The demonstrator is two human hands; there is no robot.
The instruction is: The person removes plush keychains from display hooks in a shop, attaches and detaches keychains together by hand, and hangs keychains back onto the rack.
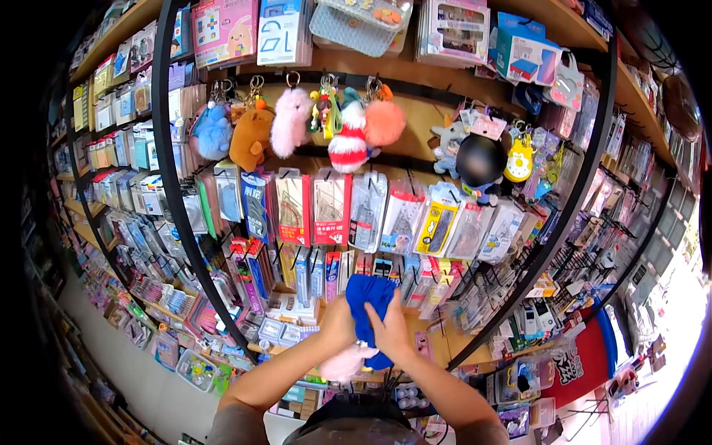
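A crumpled blue cloth (368, 295) is bunched up between my two hands, in front of the lower shelves. My left hand (340, 320) is closed on its left side, with the fingers mostly hidden behind the fabric. On the other side my right hand (391, 328) grips the cloth, its thumb lying across the front. Part of the blue fabric hangs below my hands. Just beneath my left hand is a soft pale pink thing (343, 365); I cannot tell whether it is held or lies behind.
Plush keychains, among them a brown one (252, 139) and a pink one (291, 122), hang on hooks above. Packaged ruler sets (331, 206) hang below them. Black posts (178, 148) frame the rack. A clear bin (196, 370) stands low at left, a red panel (582, 363) at right.
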